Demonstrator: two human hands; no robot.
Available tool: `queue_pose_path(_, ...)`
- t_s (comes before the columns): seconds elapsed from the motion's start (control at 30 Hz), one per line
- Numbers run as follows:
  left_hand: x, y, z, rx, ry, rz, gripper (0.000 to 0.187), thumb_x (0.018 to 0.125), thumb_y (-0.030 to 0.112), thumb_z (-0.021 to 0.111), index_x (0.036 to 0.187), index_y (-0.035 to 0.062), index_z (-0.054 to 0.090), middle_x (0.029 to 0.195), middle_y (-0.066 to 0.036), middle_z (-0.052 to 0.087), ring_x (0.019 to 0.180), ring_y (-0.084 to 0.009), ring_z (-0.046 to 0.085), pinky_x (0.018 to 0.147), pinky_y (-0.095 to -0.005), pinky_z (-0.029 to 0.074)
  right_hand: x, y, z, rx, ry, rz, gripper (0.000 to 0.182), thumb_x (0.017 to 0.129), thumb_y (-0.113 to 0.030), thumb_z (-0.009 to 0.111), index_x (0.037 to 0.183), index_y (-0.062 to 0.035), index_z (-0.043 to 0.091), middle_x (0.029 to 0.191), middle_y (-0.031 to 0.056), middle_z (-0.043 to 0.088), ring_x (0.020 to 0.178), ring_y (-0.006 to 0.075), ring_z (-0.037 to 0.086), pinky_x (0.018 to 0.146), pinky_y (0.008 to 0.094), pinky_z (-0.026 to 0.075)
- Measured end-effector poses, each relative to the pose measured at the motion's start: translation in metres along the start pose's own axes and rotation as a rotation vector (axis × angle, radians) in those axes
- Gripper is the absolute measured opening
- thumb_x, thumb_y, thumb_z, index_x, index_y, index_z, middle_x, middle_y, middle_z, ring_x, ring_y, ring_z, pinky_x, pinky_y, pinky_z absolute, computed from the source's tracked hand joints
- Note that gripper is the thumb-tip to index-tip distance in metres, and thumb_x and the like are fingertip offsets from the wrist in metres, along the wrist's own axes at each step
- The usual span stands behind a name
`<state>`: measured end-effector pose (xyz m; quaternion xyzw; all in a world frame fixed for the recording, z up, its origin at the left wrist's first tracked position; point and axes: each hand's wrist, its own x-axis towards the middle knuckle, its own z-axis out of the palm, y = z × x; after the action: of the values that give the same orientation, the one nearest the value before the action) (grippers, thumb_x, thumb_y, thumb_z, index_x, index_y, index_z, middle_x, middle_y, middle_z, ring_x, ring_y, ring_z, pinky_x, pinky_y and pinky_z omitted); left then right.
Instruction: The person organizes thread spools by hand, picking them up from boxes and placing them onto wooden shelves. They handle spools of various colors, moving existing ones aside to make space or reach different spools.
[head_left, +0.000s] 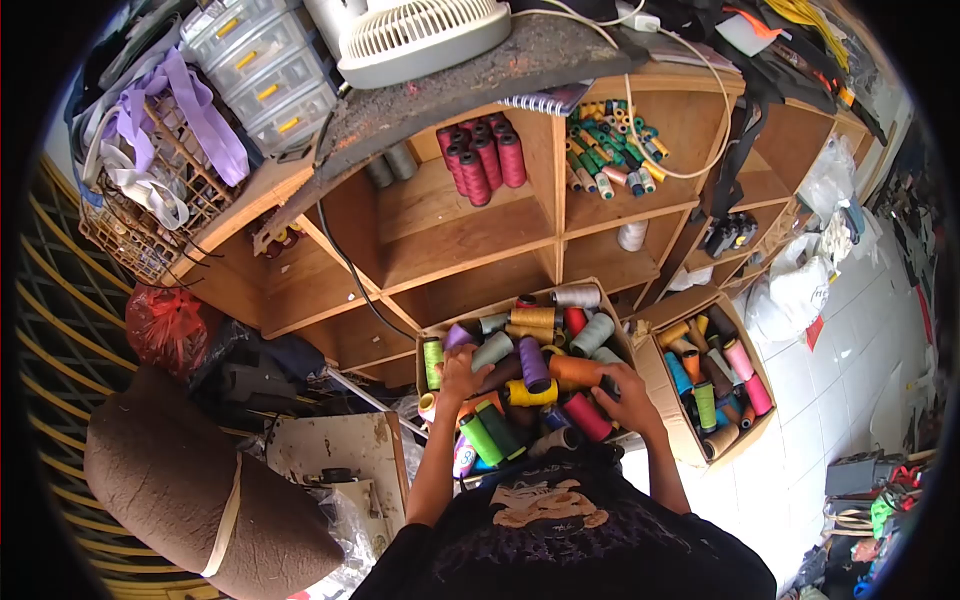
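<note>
An open cardboard box in front of me holds many thread spools in mixed colours, lying at all angles. My left hand is at the box's left side, with thumb and fingers around the near end of a grey-green thread spool. On the right side, my right hand curls its fingers and thumb about the dark end of an orange thread spool. Between the hands lie a purple spool and a yellow spool. Bright green spools sit nearer my body.
A second cardboard box of spools stands to the right on white floor tiles. Behind is a wooden shelf with maroon spools and small green ones. A brown roll and a small table are left.
</note>
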<state>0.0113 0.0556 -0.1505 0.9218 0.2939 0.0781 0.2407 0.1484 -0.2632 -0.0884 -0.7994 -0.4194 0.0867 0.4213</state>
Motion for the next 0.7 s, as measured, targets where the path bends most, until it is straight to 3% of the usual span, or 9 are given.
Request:
queue_pose_path(0.07, 0.001, 0.002, -0.011, -0.146, 0.138, 0.100, 0.053, 0.069, 0.027, 0.081, 0.112, 0.0046, 0.060, 0.105, -0.018, 0.061, 0.100, -0.0378, 0.058, 0.084, -0.0482, 0.046, 0.008, -0.014, -0.005, -0.010, -0.038, -0.053, 0.037, 0.080, -0.019, 0.069, 0.112, -0.0063, 0.058, 0.108, 0.0171, 0.059, 0.102, 0.0372, 0.056, 0.089, 0.0433, 0.043)
queue_pose_path(0.2, -0.006, 0.040, -0.052, -0.333, 0.292, 0.241, 0.051, 0.062, 0.016, 0.084, 0.105, -0.0005, 0.061, 0.097, -0.021, 0.062, 0.086, -0.0373, 0.063, 0.076, -0.0410, 0.051, 0.043, -0.061, 0.001, 0.071, -0.095, -0.174, 0.044, 0.081, -0.018, 0.069, 0.120, -0.0060, 0.054, 0.116, 0.0186, 0.056, 0.112, 0.0371, 0.052, 0.095, 0.0421, 0.040)
queue_pose_path(0.27, -0.012, 0.069, -0.074, -0.366, 0.318, 0.255, 0.049, 0.061, 0.017, 0.085, 0.101, -0.0008, 0.063, 0.095, -0.020, 0.063, 0.085, -0.0367, 0.063, 0.076, -0.0406, 0.052, 0.069, -0.084, 0.007, 0.108, -0.127, -0.208, 0.054, 0.081, -0.017, 0.070, 0.129, -0.0071, 0.049, 0.127, 0.0190, 0.051, 0.120, 0.0375, 0.048, 0.100, 0.0419, 0.038)
queue_pose_path(0.3, -0.013, 0.082, -0.084, -0.382, 0.335, 0.265, 0.047, 0.061, 0.017, 0.085, 0.099, -0.0010, 0.064, 0.093, -0.020, 0.063, 0.085, -0.0364, 0.064, 0.075, -0.0403, 0.052, 0.080, -0.089, 0.014, 0.054, -0.079, -0.276, 0.055, 0.079, -0.017, 0.071, 0.128, -0.0060, 0.048, 0.125, 0.0189, 0.052, 0.116, 0.0379, 0.050, 0.097, 0.0428, 0.040)
queue_pose_path(0.4, -0.014, 0.112, -0.107, -0.458, 0.349, 0.239, 0.044, 0.064, 0.014, 0.084, 0.100, -0.0028, 0.065, 0.095, -0.016, 0.066, 0.081, -0.0248, 0.068, 0.074, -0.0336, 0.055, 0.114, -0.088, 0.050, -0.019, 0.046, -0.447, 0.057, 0.077, -0.014, 0.072, 0.127, -0.0032, 0.047, 0.119, 0.0192, 0.054, 0.109, 0.0394, 0.053, 0.090, 0.0456, 0.043)
queue_pose_path(0.47, -0.008, 0.121, -0.113, -0.567, 0.375, 0.177, 0.044, 0.067, 0.015, 0.084, 0.101, -0.0053, 0.065, 0.097, -0.014, 0.065, 0.080, -0.0188, 0.067, 0.074, -0.0316, 0.057, 0.132, -0.090, 0.064, 0.149, -0.012, -0.384, 0.051, 0.078, -0.011, 0.069, 0.123, -0.0006, 0.047, 0.112, 0.0220, 0.053, 0.106, 0.0417, 0.051, 0.089, 0.0472, 0.042)
queue_pose_path(0.6, 0.024, 0.114, -0.133, -0.558, 0.413, 0.158, 0.062, 0.066, 0.021, 0.086, 0.115, -0.0041, 0.059, 0.101, -0.013, 0.064, 0.088, -0.0210, 0.065, 0.079, -0.0327, 0.054, 0.176, -0.094, 0.084, 0.237, -0.006, -0.298, 0.043, 0.080, -0.008, 0.067, 0.116, 0.0011, 0.047, 0.105, 0.0234, 0.053, 0.101, 0.0426, 0.051, 0.086, 0.0467, 0.042)
queue_pose_path(0.63, 0.033, 0.113, -0.144, -0.618, 0.394, 0.193, 0.068, 0.066, 0.025, 0.086, 0.120, -0.0037, 0.057, 0.102, -0.014, 0.063, 0.093, -0.0223, 0.064, 0.082, -0.0340, 0.052, 0.194, -0.096, 0.087, 0.234, 0.065, -0.393, 0.040, 0.083, -0.012, 0.066, 0.115, 0.0005, 0.045, 0.102, 0.0231, 0.053, 0.099, 0.0424, 0.051, 0.085, 0.0467, 0.042)
queue_pose_path(0.7, 0.061, 0.088, -0.149, -0.656, 0.308, 0.148, 0.080, 0.073, 0.043, 0.079, 0.131, -0.0033, 0.048, 0.122, -0.021, 0.054, 0.117, -0.0317, 0.051, 0.098, -0.0433, 0.043, 0.227, -0.102, 0.096, 0.357, 0.078, -0.351, 0.040, 0.086, -0.017, 0.064, 0.116, 0.0005, 0.044, 0.103, 0.0234, 0.052, 0.099, 0.0422, 0.051, 0.086, 0.0473, 0.042)
